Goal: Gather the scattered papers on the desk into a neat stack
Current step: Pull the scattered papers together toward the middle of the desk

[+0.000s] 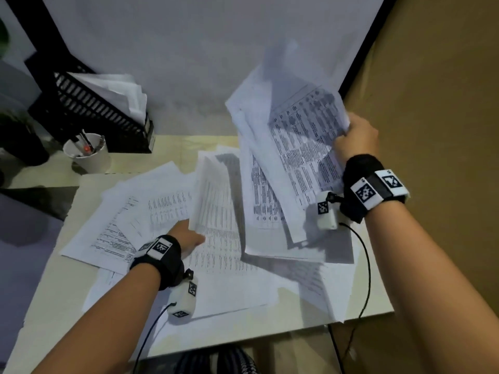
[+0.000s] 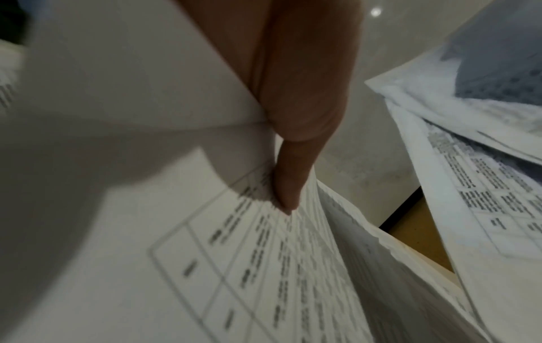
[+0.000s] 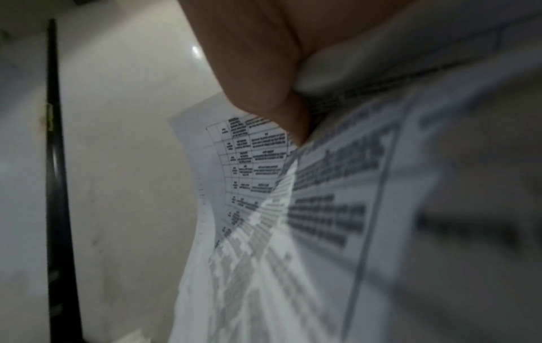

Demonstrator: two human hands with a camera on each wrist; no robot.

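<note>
While most of the printed papers (image 1: 172,211) lie fanned out and overlapping across the middle of the tabletop (image 1: 243,327), a bunch of them is already up in the air. The right hand (image 1: 356,139), right of centre in the head view, has its grip closed round the edge of a held bundle of sheets (image 1: 297,147), tilted steeply with the lower corners hanging down over the pile. From the right wrist view you can see the thumb (image 3: 264,76) clamped against the printed tables, though it's pretty blurry.

The left hand (image 1: 186,236), lower centre of the frame, pinches the bottom edge of a lifted sheet (image 1: 213,195) that stands up curled from the pile; the left wrist view shows fingers (image 2: 293,162) pressed tight on the paper edge.

Further out, upper left of the frame, there's a black file rack (image 1: 91,109) with more papers stuffed in it, and just in front of it a white cup (image 1: 89,155) holding pens. A brown cardboard panel (image 1: 432,103) fills the right side.
</note>
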